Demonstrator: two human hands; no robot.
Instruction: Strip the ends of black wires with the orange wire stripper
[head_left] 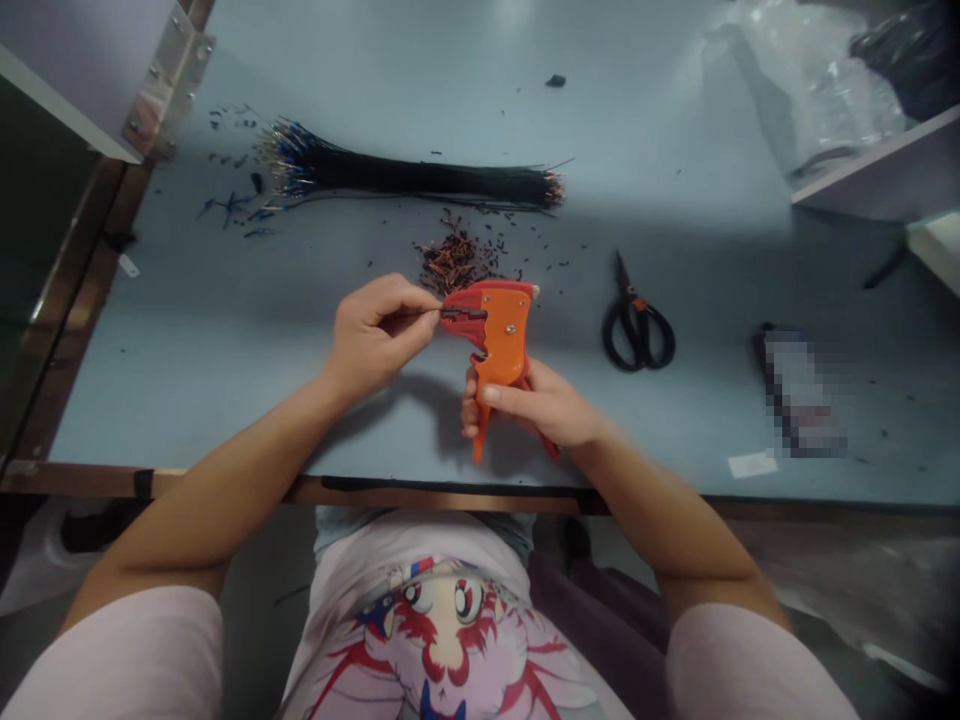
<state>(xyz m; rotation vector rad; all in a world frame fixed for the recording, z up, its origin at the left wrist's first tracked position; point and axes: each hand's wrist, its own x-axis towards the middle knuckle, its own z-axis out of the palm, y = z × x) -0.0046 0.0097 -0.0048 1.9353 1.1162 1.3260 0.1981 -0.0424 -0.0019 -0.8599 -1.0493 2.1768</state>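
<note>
My right hand [525, 400] is wrapped round the handles of an orange and red wire stripper [508, 325], its jaws pointing left. My left hand [386, 325] pinches a thin dark wire [444, 309] right at the stripper's jaws; most of that wire is hidden by the fingers. Just beyond the jaws lies a small heap of copper and black wire offcuts [448, 262]. Behind the heap, a long bundle of black wires [427, 180] rests across the table, with blue and metal tips at the left end and bare copper at the right.
Black-handled scissors [637, 330] lie right of the stripper. Farther right are a blurred dark object [802, 395] and a white slip [753, 465]. Clear plastic bags [832, 90] sit at the back right. Loose blue-tipped pieces [232, 210] are scattered at the left. Panels border both sides.
</note>
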